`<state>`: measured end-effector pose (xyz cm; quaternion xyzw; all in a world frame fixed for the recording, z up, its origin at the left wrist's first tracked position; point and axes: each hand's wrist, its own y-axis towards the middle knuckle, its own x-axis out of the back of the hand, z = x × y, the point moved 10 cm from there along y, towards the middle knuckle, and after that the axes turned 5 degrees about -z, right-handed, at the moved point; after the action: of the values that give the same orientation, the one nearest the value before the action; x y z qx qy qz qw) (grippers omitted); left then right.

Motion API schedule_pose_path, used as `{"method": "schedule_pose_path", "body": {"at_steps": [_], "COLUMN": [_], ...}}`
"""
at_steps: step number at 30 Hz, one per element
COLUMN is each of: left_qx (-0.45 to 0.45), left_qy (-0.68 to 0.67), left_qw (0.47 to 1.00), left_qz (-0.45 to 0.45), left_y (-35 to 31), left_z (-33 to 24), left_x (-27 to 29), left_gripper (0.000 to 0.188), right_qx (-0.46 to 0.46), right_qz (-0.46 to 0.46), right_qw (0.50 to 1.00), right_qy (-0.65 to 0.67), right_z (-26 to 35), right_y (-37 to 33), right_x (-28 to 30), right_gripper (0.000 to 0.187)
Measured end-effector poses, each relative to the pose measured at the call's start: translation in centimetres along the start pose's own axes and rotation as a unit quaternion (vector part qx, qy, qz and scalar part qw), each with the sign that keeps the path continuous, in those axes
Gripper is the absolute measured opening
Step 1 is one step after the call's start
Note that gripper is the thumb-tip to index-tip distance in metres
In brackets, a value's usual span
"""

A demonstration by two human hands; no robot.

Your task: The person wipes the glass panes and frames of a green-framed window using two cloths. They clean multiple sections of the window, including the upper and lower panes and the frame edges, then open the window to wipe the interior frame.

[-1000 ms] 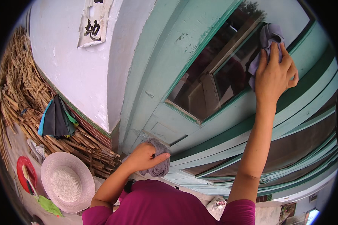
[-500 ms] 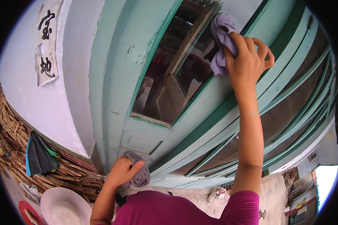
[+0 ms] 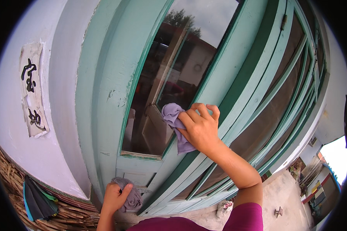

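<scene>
Right hand [image 3: 198, 131] presses a lilac cloth [image 3: 172, 117] flat on the window pane [image 3: 162, 84] by the teal frame [image 3: 219, 88], fingers clamped over it; left hand [image 3: 113, 197] fists a grey rag [image 3: 133, 195] against the lower sill.

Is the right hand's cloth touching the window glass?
Touching. The head view shows the right hand pressing the lilac cloth flat against the window glass.
</scene>
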<state>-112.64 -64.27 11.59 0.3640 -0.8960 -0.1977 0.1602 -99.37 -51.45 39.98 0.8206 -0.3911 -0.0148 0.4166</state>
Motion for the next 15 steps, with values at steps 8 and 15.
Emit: {"method": "schedule_pose_path", "body": {"at_steps": [8,15], "left_qx": [-0.074,-0.183], "left_qy": [0.062,0.23], "left_qw": [0.99,0.933], "left_qz": [-0.099,-0.208], "left_y": [3.1,4.7], "left_z": [-2.1,-3.8], "left_x": [2.7,3.9], "left_gripper": [0.023,0.027], "right_qx": [-0.015,-0.138], "right_qz": [-0.21,-0.235], "right_qw": [0.955,0.903], "right_qy": [-0.21,-0.332], "right_z": [-15.5,-30.8], "right_y": [17.7,29.5], "right_x": [8.9,11.3], "right_gripper": [0.025,0.042]}}
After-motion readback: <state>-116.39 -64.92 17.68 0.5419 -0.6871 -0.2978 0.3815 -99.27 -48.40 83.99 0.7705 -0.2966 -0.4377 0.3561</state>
